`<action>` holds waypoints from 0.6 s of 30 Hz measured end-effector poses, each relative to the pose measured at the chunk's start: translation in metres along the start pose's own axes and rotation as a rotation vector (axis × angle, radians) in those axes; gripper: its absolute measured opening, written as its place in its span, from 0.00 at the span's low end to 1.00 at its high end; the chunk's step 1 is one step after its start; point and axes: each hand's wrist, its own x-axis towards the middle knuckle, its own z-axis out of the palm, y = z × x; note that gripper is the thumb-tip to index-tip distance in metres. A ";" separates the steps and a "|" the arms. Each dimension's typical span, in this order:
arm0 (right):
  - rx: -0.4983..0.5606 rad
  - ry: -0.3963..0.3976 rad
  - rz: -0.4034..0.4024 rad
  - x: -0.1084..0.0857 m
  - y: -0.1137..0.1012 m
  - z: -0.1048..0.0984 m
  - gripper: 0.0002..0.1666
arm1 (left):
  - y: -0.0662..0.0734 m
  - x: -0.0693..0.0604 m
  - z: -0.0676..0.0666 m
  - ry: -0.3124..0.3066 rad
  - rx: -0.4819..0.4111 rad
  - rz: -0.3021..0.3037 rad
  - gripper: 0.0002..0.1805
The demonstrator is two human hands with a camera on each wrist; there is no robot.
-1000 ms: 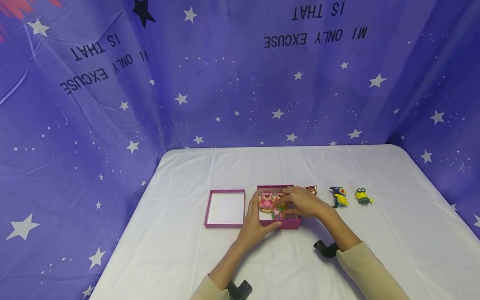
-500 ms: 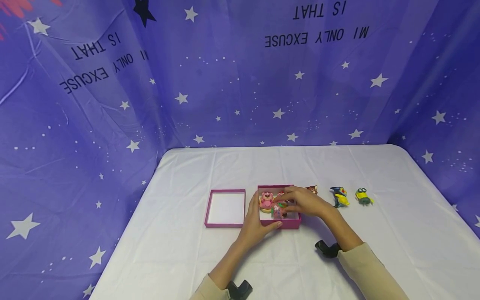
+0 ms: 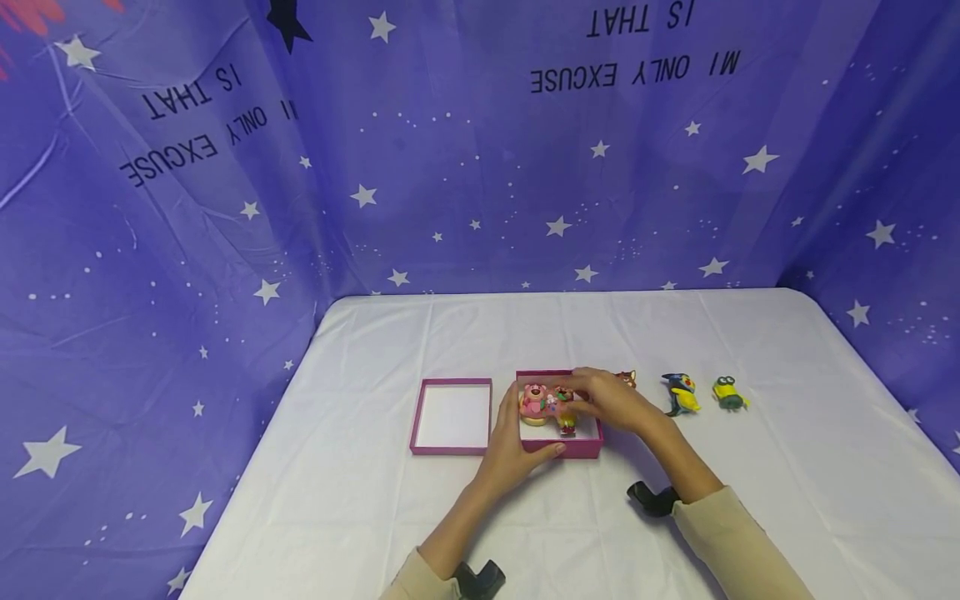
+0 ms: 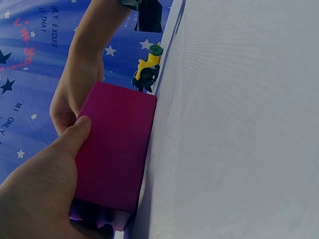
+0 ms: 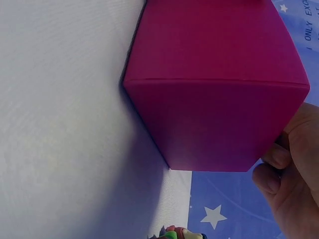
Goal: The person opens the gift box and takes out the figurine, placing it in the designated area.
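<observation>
A magenta box stands open-topped on the white table. My left hand grips its left side, fingers along the side wall and thumb on the front wall. Inside sits a pink bear figurine, at the left. To its right, a yellow and green figurine shows in part. My right hand reaches in over the right wall and pinches a small pink figurine with flower-like spots above the others. Its fingertips are partly hidden; in the right wrist view they lie behind the box wall.
A shallow magenta lid lies just left of the box, inner side up. Right of the box are a brown figurine, half hidden by the right hand, a blue and yellow figurine and a green and yellow one. A starry purple curtain surrounds the table.
The small pink figurine has moved up and back inside the box with my right fingers, uncovering the yellow and green figurine nearer the front. My left hand and the box have stayed put.
</observation>
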 end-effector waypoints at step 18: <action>-0.013 0.060 0.073 0.003 -0.001 0.005 0.22 | -0.002 0.000 0.001 0.010 -0.007 0.001 0.60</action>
